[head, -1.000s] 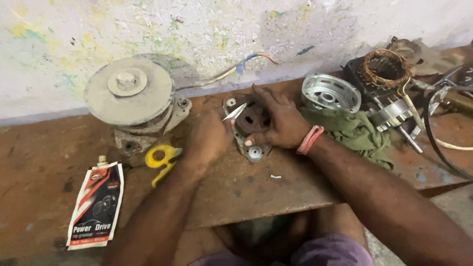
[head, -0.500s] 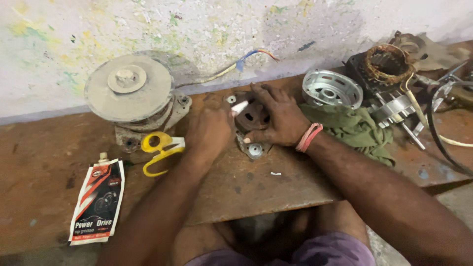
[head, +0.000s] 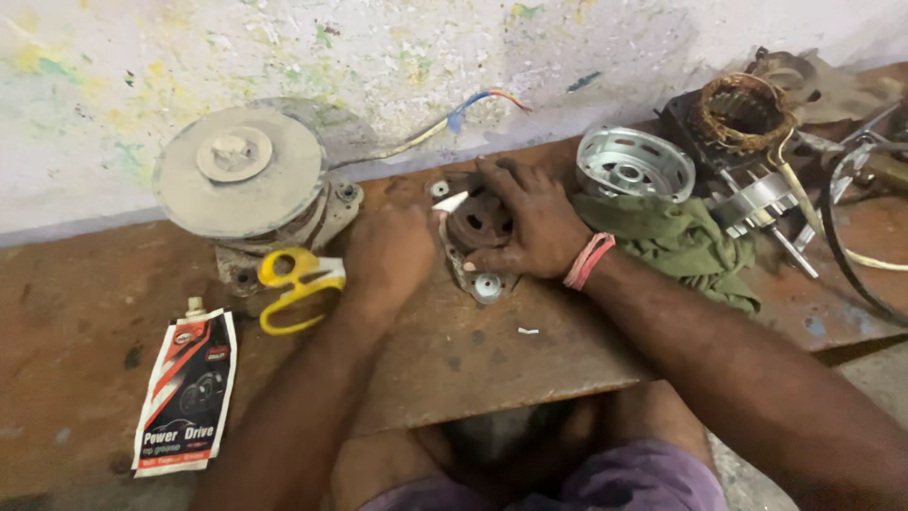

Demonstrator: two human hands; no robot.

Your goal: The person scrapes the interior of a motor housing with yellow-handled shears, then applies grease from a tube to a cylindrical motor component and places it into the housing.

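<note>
Compared with the earlier frames, the yellow-handled scissors (head: 295,284) lie further out from the left forearm and show whole, while both hands have stayed on the same dark part at the middle of the bench. That part, a rusty round motor piece (head: 478,222) seated on a pale metal bracket (head: 484,284), lies directly under the right hand (head: 530,227) and just to the right of the left hand (head: 392,251), so the right hand is the nearer one. The right hand's fingers are spread and curled over the top of the piece, pressing it down. The left hand is closed in a loose fist beside it; a small light-coloured sliver (head: 452,202) sticks out near its fingertips, though whether the fingers actually pinch it cannot be told. The bracket's long axis runs from the wall toward the person. Counted: one dusty round motor housing (head: 241,185) at the left by the wall, one pair of scissors, one flat glue pouch (head: 186,393) near the bench edge, one shiny slotted aluminium cover (head: 634,163) resting on one green rag (head: 690,248), and one copper-wound stator (head: 740,109) at the far right.
</note>
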